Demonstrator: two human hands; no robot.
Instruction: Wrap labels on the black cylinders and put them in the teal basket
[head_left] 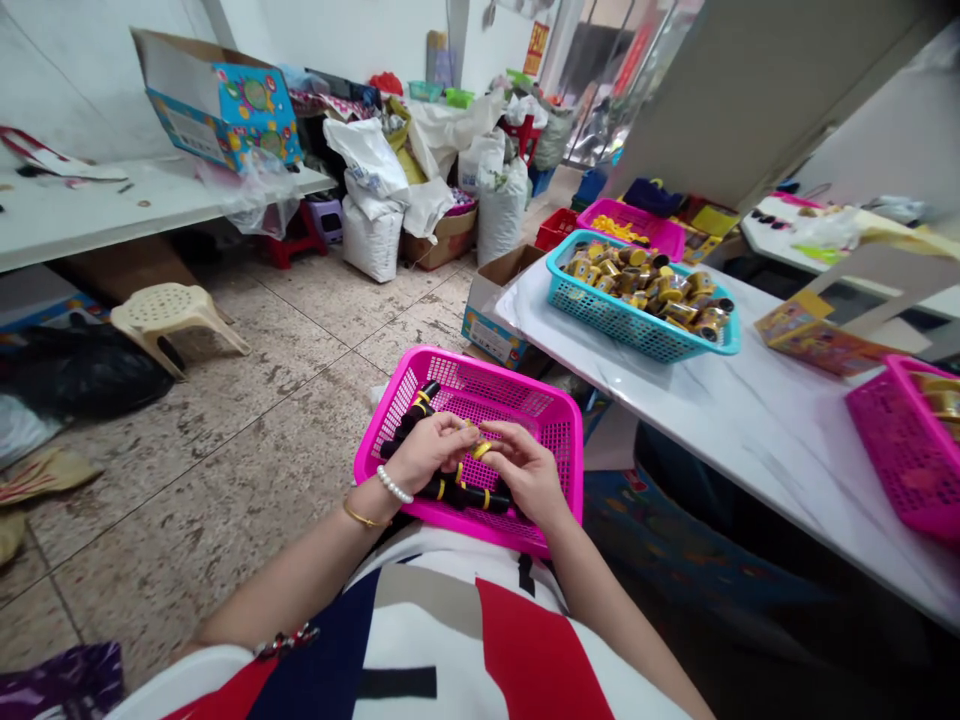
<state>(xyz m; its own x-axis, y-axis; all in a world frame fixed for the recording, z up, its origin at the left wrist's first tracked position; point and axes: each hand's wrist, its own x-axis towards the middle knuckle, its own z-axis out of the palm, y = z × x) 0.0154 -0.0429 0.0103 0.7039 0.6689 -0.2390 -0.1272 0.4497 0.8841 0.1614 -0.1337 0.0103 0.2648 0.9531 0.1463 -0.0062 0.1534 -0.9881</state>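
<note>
On my lap rests a bright pink plastic basket (574, 430) with perforated walls. Several black cylindrical pieces with yellow bands (472, 497) lie inside it, mostly at its left and near side. Over the basket, my left hand (435, 448) and my right hand (526, 468) meet with fingertips pinched together. Between them is a small yellow piece (482, 450), gripped by the fingers of both hands. Its exact kind is too small to make out. The fingers partly cover it, and my wrists and hands hide some of the black pieces below.
A marbled white table (750, 430) stands at my right, carrying a blue basket (637, 330) full of yellow-and-black pieces and another pink basket (892, 470). An open cardboard box (491, 330) stands by its corner. A cream stool (169, 305) and white sacks (373, 235) are on the floor.
</note>
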